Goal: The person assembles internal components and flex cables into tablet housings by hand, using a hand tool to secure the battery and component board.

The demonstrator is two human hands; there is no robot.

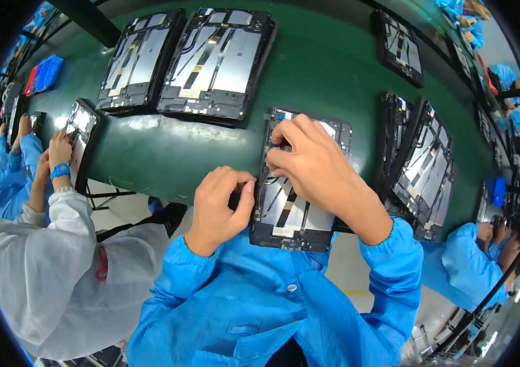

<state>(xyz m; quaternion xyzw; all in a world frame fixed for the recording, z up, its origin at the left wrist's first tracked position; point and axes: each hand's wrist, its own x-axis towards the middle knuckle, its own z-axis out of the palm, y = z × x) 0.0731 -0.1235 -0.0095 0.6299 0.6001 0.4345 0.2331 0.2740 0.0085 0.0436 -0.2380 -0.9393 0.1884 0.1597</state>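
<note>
An opened tablet, its silvery inside and black ribbon cables facing up, lies at the near edge of the green table, partly over it. My right hand reaches across its upper half. Its thumb and index finger are closed in a pinch near the tablet's upper left, and its palm hides much of the inside. Whatever is between those fingertips is hidden. Beside the tablet's left edge, my left hand is curled, thumb and index tips close together. I cannot make out anything between them.
Stacks of similar opened tablets stand at the far left and the right, with another stack at the far right. A co-worker's hand holds a tablet at left. A blue bin sits beyond on the green table.
</note>
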